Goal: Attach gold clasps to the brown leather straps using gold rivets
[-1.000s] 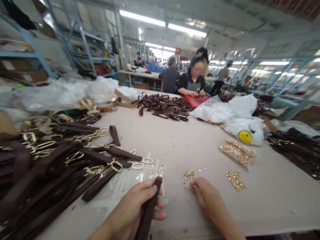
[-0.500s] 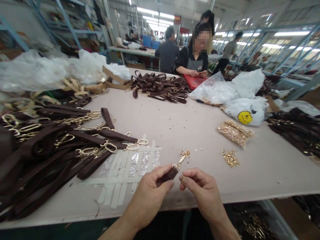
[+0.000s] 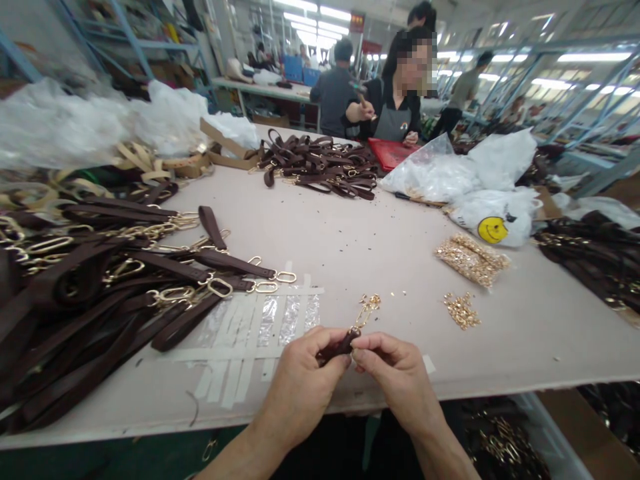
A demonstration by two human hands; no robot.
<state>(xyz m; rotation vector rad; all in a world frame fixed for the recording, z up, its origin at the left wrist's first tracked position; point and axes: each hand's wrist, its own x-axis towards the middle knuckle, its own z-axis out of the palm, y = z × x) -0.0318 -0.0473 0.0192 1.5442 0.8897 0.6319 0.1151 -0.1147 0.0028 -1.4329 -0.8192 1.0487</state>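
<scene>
My left hand point(image 3: 309, 370) is closed round a dark brown leather strap point(image 3: 345, 345), pinching its end between thumb and fingers. A gold metal ring and clasp point(image 3: 357, 327) extend from that end, away from me. The fingertips of my right hand point(image 3: 387, 367) are pinched together against the strap's right side; the small gold metal piece seen in them earlier is now hidden. Just beyond the clasp lies a little heap of small gold metal pieces point(image 3: 371, 302). A second loose heap of gold pieces point(image 3: 463, 311) is farther right, near a clear bag full of them point(image 3: 471, 259).
Brown straps with gold oval rings point(image 3: 185, 267) pile up on the left, beside tape strips point(image 3: 240, 347) stuck to the table point(image 3: 320, 233). Another strap pile point(image 3: 320, 163) lies at the back. Across the table, a co-worker point(image 3: 400, 100) holds up a hammer near a red board point(image 3: 393, 155).
My right fingertips have moved left and now meet the strap, which has turned slightly in my left hand. Across the table, the co-worker has raised a hand with a hammer.
</scene>
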